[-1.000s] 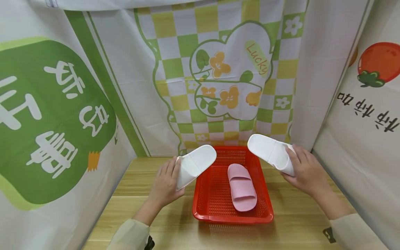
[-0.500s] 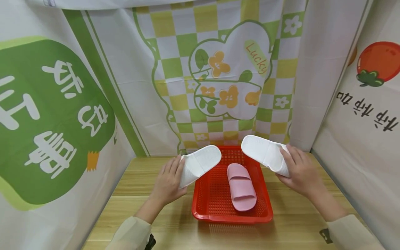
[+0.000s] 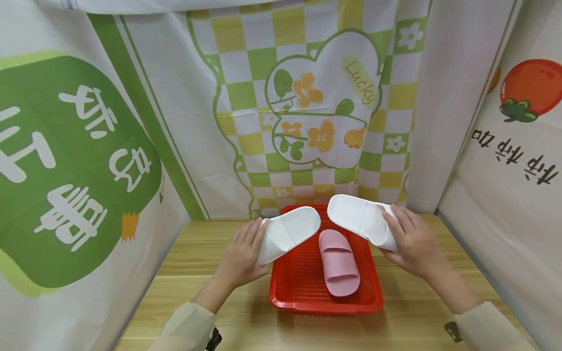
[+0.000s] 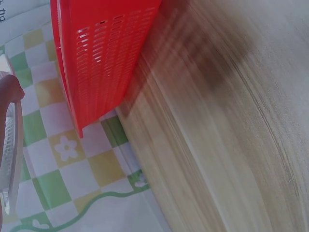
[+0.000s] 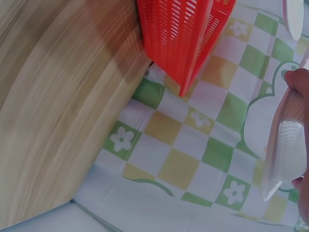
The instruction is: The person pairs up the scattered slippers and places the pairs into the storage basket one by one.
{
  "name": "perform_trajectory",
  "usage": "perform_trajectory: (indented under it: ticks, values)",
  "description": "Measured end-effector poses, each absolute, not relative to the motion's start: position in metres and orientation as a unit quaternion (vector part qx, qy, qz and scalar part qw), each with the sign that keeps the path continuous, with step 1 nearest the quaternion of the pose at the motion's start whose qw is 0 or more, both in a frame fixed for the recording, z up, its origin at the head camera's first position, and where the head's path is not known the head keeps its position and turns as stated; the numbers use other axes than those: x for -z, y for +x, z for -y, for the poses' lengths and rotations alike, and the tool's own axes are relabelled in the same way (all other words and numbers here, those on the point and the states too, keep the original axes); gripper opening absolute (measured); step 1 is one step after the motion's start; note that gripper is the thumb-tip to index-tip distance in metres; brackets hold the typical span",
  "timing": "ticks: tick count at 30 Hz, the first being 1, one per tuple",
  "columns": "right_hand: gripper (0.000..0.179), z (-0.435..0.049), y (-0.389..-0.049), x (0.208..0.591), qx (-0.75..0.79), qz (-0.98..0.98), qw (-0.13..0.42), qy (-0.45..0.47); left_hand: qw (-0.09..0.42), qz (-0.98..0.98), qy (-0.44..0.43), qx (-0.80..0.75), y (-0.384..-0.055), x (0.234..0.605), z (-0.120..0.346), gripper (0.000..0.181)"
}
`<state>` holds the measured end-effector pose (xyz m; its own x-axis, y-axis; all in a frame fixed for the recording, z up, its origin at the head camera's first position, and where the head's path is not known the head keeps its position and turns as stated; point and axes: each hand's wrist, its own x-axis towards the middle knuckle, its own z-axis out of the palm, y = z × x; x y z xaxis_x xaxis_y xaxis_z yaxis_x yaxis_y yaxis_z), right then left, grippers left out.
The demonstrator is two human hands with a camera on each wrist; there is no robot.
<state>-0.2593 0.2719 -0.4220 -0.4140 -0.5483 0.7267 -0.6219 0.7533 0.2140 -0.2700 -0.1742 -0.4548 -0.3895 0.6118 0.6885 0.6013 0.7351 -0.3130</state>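
Observation:
In the head view my left hand [image 3: 242, 253] grips a white slipper [image 3: 291, 231] by one end, its other end tilted up over the left side of the red basket [image 3: 281, 308]. My right hand [image 3: 412, 241] holds a second white slipper [image 3: 351, 212], which slants over the basket's back right corner. The free ends of the two slippers point toward each other with a small gap between. Below them a pink slipper [image 3: 340, 263] lies inside the basket toward its right side. At the edge of the right wrist view, fingers curl round the white slipper [image 5: 285, 150].
The basket stands on a wood-grain table [image 3: 237, 317] close to the back. Behind it hangs a green and yellow checked cloth [image 3: 316, 185]. Printed cloth walls [image 3: 66, 195] close in the left and right sides. In the left wrist view the perforated basket side [image 4: 104, 63] rises from the tabletop.
Both hands have moved inward over the basket with their white slippers, the right one farther and slightly down. The gap between the slippers has narrowed. The basket and pink slipper have stayed put.

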Motion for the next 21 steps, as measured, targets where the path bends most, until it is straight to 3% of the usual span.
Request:
perform_trajectory:
  ticks: [21]
  values:
    - [0.067, -0.253, -0.254, 0.42, -0.027, 0.806, 0.443, 0.393, 0.397, 0.825, -0.401, -0.016, -0.269, 0.451, 0.161, 0.096]
